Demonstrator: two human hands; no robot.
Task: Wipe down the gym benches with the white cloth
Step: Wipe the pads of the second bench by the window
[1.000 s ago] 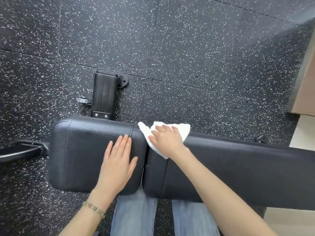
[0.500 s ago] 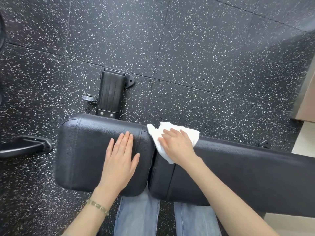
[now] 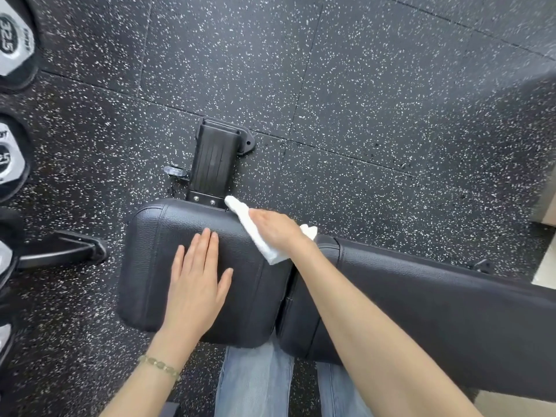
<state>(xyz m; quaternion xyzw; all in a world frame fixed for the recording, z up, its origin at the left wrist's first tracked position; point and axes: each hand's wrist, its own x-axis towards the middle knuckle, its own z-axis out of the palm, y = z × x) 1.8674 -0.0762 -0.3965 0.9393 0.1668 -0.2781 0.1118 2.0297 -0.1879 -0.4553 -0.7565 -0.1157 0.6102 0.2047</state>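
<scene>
A black padded gym bench lies across the view in two parts: a short seat pad (image 3: pixel 156 266) on the left and a long back pad (image 3: pixel 421 305) on the right, with a narrow gap between them. My left hand (image 3: pixel 195 284) rests flat on the seat pad, fingers together. My right hand (image 3: pixel 276 230) presses the white cloth (image 3: pixel 261 239) on the far right corner of the seat pad, near the gap. One end of the cloth sticks out past the pad's far edge.
The bench's black foot (image 3: pixel 216 161) and a side leg (image 3: pixel 63 251) stand on the speckled rubber floor. Several dumbbell ends (image 3: pixel 12 43) line the left edge. My jeans (image 3: pixel 255 383) show under the bench. A pale wall base sits at the right edge.
My right hand has slid the cloth left, from the near end of the back pad over the gap onto the seat pad. The view has shifted left, bringing the dumbbells in. My left hand stays put.
</scene>
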